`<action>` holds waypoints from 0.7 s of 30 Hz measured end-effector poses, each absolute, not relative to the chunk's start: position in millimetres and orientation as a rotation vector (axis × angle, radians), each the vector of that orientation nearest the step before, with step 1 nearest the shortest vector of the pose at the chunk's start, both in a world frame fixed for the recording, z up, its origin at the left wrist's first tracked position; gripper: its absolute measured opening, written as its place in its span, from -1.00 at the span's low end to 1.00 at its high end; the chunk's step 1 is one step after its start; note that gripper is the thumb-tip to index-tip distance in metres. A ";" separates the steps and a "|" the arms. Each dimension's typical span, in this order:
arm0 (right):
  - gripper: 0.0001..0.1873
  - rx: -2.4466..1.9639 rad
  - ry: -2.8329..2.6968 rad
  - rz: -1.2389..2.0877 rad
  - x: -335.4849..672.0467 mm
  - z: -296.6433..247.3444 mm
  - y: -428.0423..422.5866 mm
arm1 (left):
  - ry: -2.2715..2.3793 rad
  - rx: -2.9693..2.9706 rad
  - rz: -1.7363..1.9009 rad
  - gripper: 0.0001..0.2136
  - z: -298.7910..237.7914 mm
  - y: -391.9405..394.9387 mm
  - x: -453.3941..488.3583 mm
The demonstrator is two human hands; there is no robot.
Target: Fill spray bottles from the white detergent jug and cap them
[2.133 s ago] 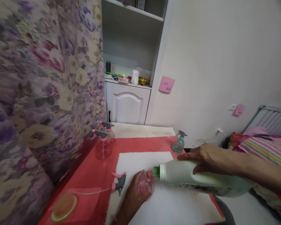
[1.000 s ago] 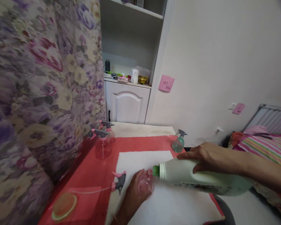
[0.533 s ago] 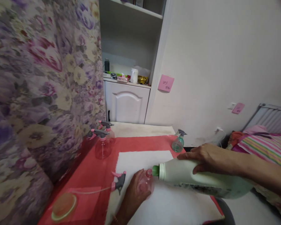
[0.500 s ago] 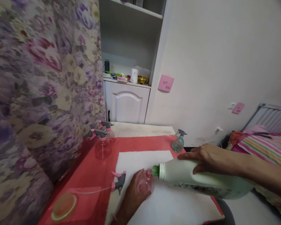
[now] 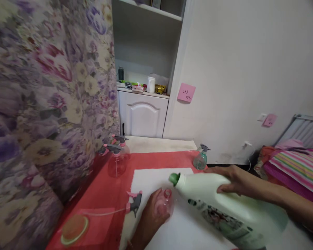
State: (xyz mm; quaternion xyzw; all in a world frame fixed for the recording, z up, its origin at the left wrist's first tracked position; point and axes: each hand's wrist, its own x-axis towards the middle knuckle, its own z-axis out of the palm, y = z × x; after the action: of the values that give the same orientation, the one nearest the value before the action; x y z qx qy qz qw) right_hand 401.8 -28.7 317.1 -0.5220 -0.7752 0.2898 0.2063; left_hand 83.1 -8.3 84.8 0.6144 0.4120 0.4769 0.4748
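Observation:
My left hand (image 5: 152, 215) is wrapped round a clear pink bottle (image 5: 163, 205), which has no spray top on and shows its round mouth. In my right hand (image 5: 232, 177) is a large pale green jug (image 5: 219, 205) with a printed label, held by its upper side. The jug's green spout (image 5: 174, 178) sits above and slightly right of the bottle's mouth, apart from it. Left of my left hand lies a grey and pink spray trigger (image 5: 135, 203) with its thin tube stretched leftward. Any liquid inside the pink bottle is hard to make out.
Two pink spray bottles (image 5: 117, 165) stand at the back left, and a green spray bottle (image 5: 200, 160) at the back right. A round lid-like disc (image 5: 74, 229) lies front left on the red cloth (image 5: 101, 194). White paper (image 5: 182, 225) lies beneath my hands. A floral curtain (image 5: 41, 104) borders the left.
The jug's spout has risen away from the pink bottle's mouth, and the jug's body has tipped lower at its rear. My left hand stays on the bottle. The view has shifted slightly.

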 end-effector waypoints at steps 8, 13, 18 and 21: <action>-0.26 -1.139 -1.413 1.005 370.7 280.9 6.0 | 1.053 1.514 1.199 -0.34 77.7 -4.0 85.3; -0.11 -0.865 -1.251 1.011 326.1 232.4 39.2 | 1.039 1.464 1.203 -0.31 83.9 -4.3 84.6; -0.01 -0.818 -1.110 0.901 291.2 174.0 65.9 | 1.054 1.482 1.200 -0.28 77.0 -2.6 83.7; 0.01 -0.848 -1.069 0.872 274.6 145.8 66.6 | 1.077 1.435 1.235 -0.31 72.6 -2.5 83.2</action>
State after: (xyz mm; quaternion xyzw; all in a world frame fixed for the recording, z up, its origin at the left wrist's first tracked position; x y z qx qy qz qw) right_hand 274.6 66.6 145.8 -0.3792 -0.4781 0.3897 0.6898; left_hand 83.2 -2.5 72.6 0.5838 0.4382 0.5026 0.4633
